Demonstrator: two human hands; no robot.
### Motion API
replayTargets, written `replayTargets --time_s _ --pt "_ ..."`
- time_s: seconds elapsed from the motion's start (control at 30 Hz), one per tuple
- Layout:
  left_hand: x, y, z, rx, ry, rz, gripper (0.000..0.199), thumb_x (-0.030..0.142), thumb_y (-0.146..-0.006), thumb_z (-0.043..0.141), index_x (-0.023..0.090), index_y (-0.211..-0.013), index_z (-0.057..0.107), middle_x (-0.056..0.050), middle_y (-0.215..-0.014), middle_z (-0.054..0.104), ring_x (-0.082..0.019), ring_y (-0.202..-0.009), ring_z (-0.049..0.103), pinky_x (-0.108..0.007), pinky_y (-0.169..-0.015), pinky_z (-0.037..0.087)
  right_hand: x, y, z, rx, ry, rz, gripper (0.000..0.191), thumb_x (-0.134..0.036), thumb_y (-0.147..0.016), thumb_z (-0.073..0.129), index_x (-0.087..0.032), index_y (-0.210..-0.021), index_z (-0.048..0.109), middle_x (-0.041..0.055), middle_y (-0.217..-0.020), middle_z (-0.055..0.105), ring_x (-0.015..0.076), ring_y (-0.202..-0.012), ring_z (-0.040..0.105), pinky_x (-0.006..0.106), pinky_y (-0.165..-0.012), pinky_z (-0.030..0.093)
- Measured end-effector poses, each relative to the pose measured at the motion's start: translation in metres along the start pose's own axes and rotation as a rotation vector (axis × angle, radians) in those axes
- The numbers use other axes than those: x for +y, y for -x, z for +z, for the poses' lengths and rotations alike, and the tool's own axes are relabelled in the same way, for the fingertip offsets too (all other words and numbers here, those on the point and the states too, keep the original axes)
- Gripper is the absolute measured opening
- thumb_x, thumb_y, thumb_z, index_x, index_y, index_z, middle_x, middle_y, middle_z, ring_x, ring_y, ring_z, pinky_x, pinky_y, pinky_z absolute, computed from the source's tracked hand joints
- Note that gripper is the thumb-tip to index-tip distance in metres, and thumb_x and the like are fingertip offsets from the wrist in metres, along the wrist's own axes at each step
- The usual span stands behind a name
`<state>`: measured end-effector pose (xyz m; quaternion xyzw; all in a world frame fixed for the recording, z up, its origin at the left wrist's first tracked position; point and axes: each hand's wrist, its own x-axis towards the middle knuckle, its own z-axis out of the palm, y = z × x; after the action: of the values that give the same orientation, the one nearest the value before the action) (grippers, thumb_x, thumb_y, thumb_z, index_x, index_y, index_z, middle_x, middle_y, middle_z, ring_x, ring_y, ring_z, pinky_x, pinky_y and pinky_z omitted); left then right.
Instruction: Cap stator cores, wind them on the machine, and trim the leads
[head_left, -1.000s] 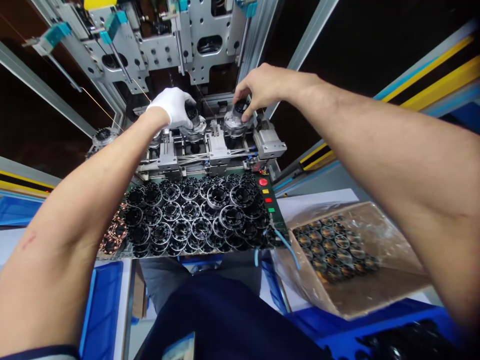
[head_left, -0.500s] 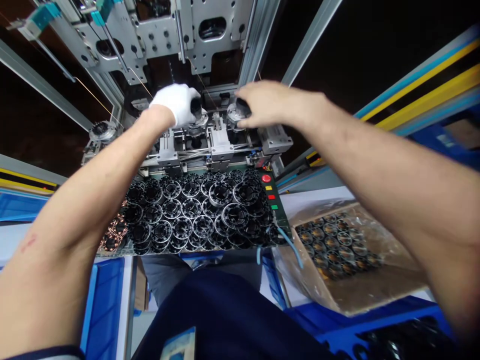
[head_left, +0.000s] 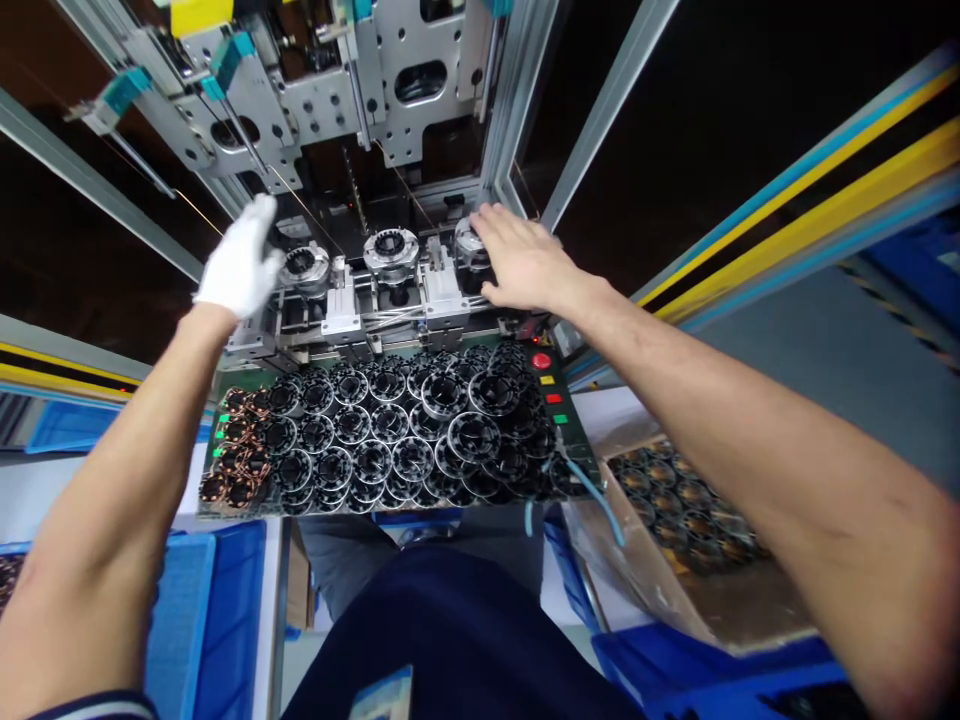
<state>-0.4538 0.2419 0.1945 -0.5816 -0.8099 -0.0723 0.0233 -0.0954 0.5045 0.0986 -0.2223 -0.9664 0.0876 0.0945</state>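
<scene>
My left hand (head_left: pixel 244 262), in a white glove, is over the leftmost holder, its fingers extended and holding nothing that I can see. Bare, my right hand (head_left: pixel 521 255) lies with spread fingers over the right round holder (head_left: pixel 466 240), partly covering it. Between the hands, the middle round holder (head_left: pixel 391 250) carries a black ring part. Another round holder (head_left: pixel 306 265) with a black ring shows just right of the glove. Below them, many black ring parts (head_left: pixel 390 420) are stacked in rows on the green bench top (head_left: pixel 574 425).
Copper-wound rings (head_left: pixel 241 450) lie at the bench's left end. Blue-handled pliers (head_left: pixel 592 490) rest at its right, near coloured buttons (head_left: pixel 541 360). Above hangs a metal machine head (head_left: pixel 360 100) with thin wires. A cardboard box (head_left: pixel 660 570) of rings stands lower right.
My left hand has moved left from the middle holder, opening and uncovering its black ring. My right hand has flattened over the right holder; the black piece at its fingers no longer shows. The view has shifted.
</scene>
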Motion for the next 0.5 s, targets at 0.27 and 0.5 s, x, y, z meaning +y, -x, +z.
replayTargets --time_s 0.27,0.5 --pt "-0.087 0.058 0.009 -0.095 -0.075 -0.171 0.088 0.049 -0.112 0.061 0.003 -0.182 0.033 -0.019 -0.197 0.028 -0.036 -0.185 0.025 -0.055 -0.151 0.029 -0.005 -0.005 -0.002 -0.043 0.055 -0.001 0.127 -0.036 -0.085 0.080 -0.011 -0.190 0.013 0.0238 -0.197 0.020 0.0495 -0.182 0.023 0.073 -0.147 0.028" --pt "-0.086 0.069 0.002 -0.036 -0.067 -0.135 0.067 0.046 -0.112 0.076 0.023 -0.172 0.056 -0.018 -0.185 0.047 -0.043 -0.169 0.050 -0.072 -0.137 0.046 -0.021 -0.017 -0.023 -0.059 0.079 0.037 0.105 -0.037 -0.093 0.081 -0.014 -0.185 0.037 0.0252 -0.190 0.040 0.0489 -0.175 0.042 0.071 -0.141 0.043"
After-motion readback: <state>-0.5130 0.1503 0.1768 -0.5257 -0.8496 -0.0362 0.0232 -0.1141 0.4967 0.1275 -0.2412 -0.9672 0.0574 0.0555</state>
